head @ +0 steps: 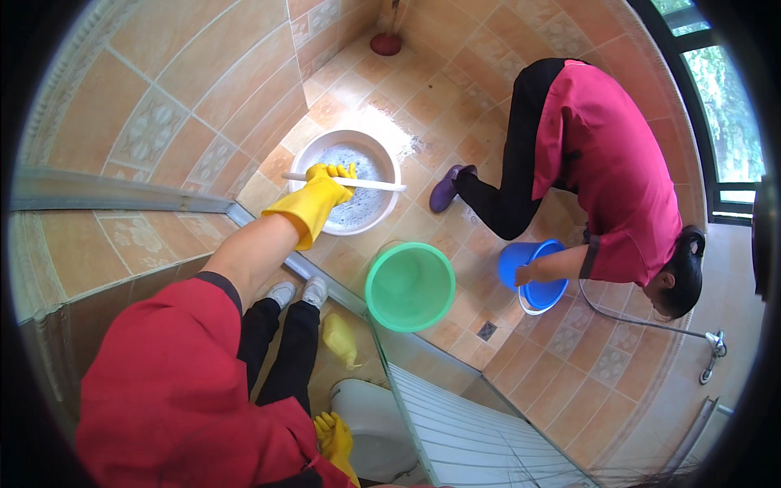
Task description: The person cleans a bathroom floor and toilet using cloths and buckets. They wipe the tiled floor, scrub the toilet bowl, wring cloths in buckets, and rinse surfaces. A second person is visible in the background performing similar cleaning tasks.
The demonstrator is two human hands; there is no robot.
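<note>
My left hand [331, 183] wears a yellow rubber glove and grips a long white rod-like tool [381, 184]. Whether it is a brush handle is not plain. The hand is above a white round basin [302, 152] of sudsy water on the tiled floor. Low in the picture is my right hand [334, 440], also gloved in yellow, beside a white toilet [369, 421]. Its fingers are curled, and I cannot see whether anything is inside them. A green plastic tub [410, 287] stands right of my feet.
A co-worker [610, 146] in pink bends over a blue bucket [509, 262] with one hand at it. A yellow plastic bottle [340, 341] lies by my shoes. A glass door [451, 421], metal sill [311, 274], floor drain [486, 330] and red plunger [385, 44] are around.
</note>
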